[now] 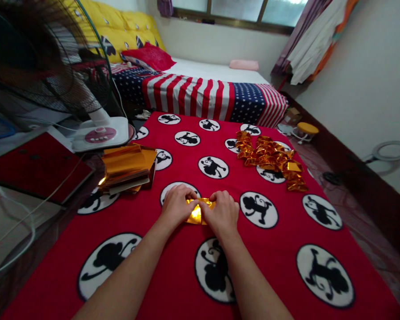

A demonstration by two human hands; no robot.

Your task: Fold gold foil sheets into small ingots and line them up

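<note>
My left hand (pixel 177 205) and right hand (pixel 224 212) pinch the gold paper (pixel 195 215) — near its middle, probably to steady it. It's right of the paper stack (pixel 126 162), nearer me; folded pieces (pixel 268 153) lie far right of that stack, presumably leaving me room.

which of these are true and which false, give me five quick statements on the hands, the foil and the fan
1. The left hand and right hand both hold one gold foil piece. True.
2. A stack of foil sheets lies left of the hands, folded foil pieces to the right. True.
3. The folded foil pieces sit inside a bowl. False: they rest on the red monkey-print cloth.
4. The electric fan is on the left. True.
5. The stack of foil sheets touches both hands. False: it lies apart from them.
</note>
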